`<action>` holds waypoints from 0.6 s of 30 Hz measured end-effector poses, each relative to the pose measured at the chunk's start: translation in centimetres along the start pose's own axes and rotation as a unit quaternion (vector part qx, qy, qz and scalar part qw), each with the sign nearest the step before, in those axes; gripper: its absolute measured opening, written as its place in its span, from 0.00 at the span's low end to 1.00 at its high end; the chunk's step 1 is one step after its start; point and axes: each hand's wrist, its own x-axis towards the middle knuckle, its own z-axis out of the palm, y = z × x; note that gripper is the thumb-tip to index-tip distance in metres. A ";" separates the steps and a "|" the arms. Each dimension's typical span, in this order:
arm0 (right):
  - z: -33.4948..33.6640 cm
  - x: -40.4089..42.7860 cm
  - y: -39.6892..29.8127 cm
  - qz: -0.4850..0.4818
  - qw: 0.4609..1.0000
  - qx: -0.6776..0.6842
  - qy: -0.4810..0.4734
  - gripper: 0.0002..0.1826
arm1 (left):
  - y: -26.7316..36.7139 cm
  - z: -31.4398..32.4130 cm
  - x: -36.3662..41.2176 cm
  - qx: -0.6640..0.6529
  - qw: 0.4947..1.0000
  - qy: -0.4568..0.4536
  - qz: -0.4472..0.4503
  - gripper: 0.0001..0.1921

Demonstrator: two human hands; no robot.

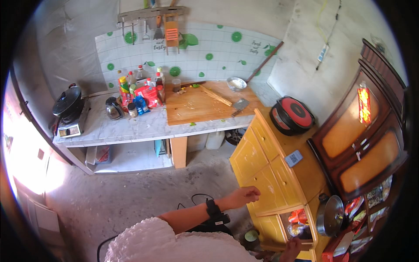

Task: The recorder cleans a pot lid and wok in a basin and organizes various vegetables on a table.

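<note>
My left hand (246, 196), with a black strap at the wrist, is raised in front of the yellow wooden cabinet (262, 163), its fingers loosely curled and nothing seen in them. Low at the right, my right hand (292, 247) is at the lower edge of a cabinet compartment; what its fingers do is hard to see. In that compartment lie a red plastic package (298, 216) and a clear plastic bag (295, 230). On the cabinet top stand a red and black electric cooking appliance (292, 115) and a card with a printed code (293, 158).
On the counter are a wooden cutting board (196, 106), a cleaver (241, 104), a metal bowl (236, 84), bottles and a wok (67, 100) on a stove. A steel pot (330, 216) stands right of the cabinet. Dark cables lie on the floor near my left arm.
</note>
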 end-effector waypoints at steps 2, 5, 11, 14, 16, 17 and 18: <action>11.1 0.4 -5.1 0.032 0.997 -0.011 -0.075 0.08 | 1.0 -3.4 -1.6 -0.011 0.999 0.045 -0.005 0.13; 22.3 1.0 -8.8 -0.026 0.976 -0.076 -0.204 0.13 | 3.8 -6.5 -3.6 -0.068 0.992 0.096 -0.045 0.14; 39.1 2.3 -9.9 -0.320 0.814 -0.211 -0.437 0.19 | 5.1 -12.4 -3.7 -0.010 0.986 0.145 -0.081 0.17; 45.6 4.1 -10.1 -0.372 0.758 -0.184 -0.504 0.21 | 6.2 -15.0 -1.9 -0.039 0.983 0.162 -0.077 0.18; 49.1 6.1 -9.6 -0.391 0.733 -0.157 -0.535 0.22 | 7.3 -16.9 0.6 -0.100 0.976 0.178 -0.078 0.20; 50.8 7.4 -9.2 -0.392 0.725 -0.136 -0.550 0.24 | 7.3 -17.9 1.9 -0.097 0.976 0.178 -0.079 0.20; 52.5 8.6 -8.9 -0.392 0.712 -0.112 -0.571 0.25 | 7.3 -19.0 2.9 -0.093 0.972 0.205 -0.074 0.20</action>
